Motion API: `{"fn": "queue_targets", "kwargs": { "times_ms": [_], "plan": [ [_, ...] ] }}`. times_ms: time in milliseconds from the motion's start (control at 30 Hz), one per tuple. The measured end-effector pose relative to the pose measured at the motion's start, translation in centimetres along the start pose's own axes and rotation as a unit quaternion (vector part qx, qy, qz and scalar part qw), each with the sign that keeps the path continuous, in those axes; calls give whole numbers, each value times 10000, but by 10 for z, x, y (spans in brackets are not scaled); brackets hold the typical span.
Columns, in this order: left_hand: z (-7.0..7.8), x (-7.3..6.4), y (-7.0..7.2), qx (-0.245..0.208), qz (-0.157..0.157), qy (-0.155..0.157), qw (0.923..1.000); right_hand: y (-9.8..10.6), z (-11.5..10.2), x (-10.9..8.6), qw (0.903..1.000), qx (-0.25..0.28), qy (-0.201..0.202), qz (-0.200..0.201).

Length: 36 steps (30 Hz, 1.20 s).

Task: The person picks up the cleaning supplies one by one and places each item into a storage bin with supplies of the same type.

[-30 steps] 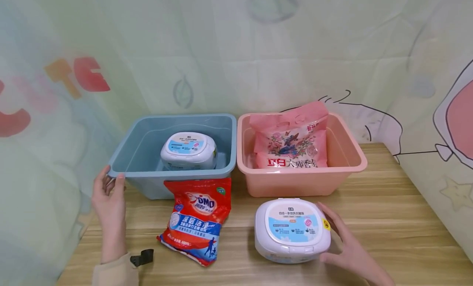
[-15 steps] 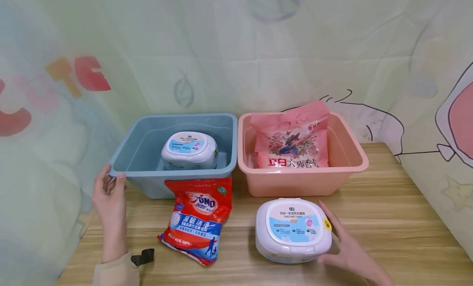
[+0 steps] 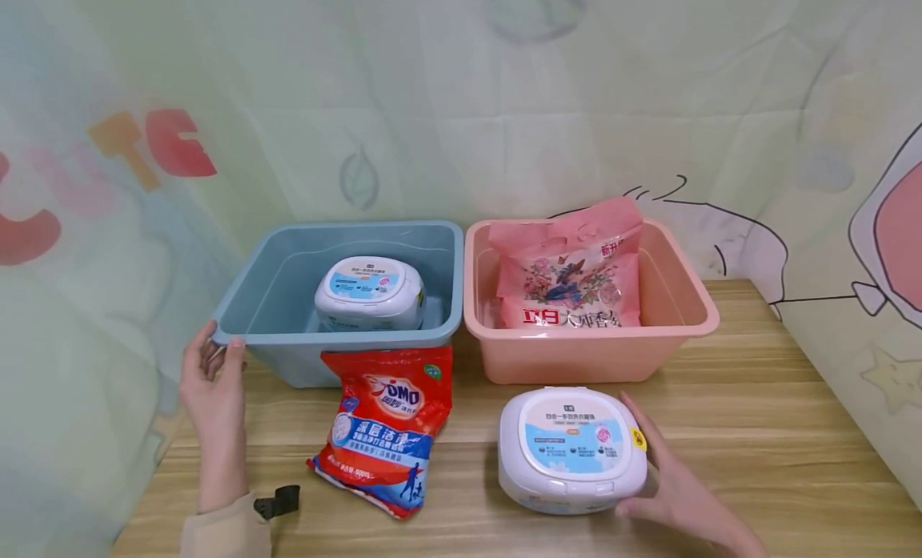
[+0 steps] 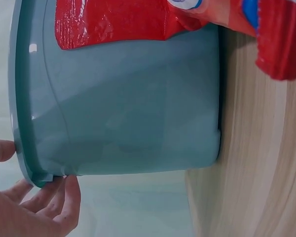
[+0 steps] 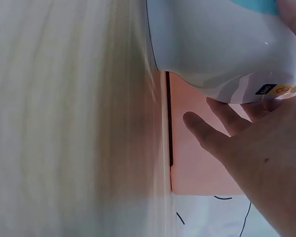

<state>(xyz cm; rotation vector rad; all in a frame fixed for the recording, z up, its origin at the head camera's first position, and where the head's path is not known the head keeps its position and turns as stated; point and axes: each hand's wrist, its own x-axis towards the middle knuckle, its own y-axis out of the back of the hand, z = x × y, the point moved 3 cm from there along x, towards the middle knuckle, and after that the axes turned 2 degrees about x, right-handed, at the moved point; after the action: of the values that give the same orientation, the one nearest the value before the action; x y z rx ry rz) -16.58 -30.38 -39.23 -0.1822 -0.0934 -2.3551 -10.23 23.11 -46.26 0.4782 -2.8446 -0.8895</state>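
Note:
At the front left corner of the blue plastic bin (image 3: 288, 354), my left hand (image 3: 214, 390) grips the rim, thumb on the near side and fingers curled beneath the lip, as the left wrist view shows. Inside that bin sits a white lidded detergent box (image 3: 370, 294). A similar white detergent box (image 3: 572, 450) stands on the table at the front right. My right hand (image 3: 673, 482) rests against its right end with loosely spread fingers. In the right wrist view some fingers (image 5: 207, 133) extend past the box's side, apart from it.
A red OMO detergent bag (image 3: 389, 430) leans against the blue bin's front. The pink bin (image 3: 569, 358), beside the blue one, holds a pink detergent bag (image 3: 569, 278). A black strap (image 3: 277, 502) lies by the left sleeve. A printed curtain (image 3: 432, 102) hangs behind the wooden table (image 3: 756, 430).
The right thumb has shifted slightly along the white box's end. The left hand, bins and bags have not visibly moved.

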Motion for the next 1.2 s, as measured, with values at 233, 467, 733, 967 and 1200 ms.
{"fn": "queue_targets", "kwargs": {
  "times_ms": [233, 467, 733, 967, 1200],
  "plan": [
    [2, 0, 1, -164, 14, -3, 9999, -4, -2, 0, 9993, 319, -145, -127],
    [2, 0, 3, -282, 24, -19, 9996, -6, 1, 2, 9994, 137, -289, -94],
    [1, 1, 2, -322, 56, -12, 9995, -6, 4, 3, 9994, 179, -299, -62],
    [-2, 2, -1, -357, 51, -33, 9993, -3, 5, 4, 9994, 243, -239, -65],
    [-4, 0, -3, -521, 80, -26, 9986, -2, 5, 6, 9984, 421, -348, -119]
  ]
}}
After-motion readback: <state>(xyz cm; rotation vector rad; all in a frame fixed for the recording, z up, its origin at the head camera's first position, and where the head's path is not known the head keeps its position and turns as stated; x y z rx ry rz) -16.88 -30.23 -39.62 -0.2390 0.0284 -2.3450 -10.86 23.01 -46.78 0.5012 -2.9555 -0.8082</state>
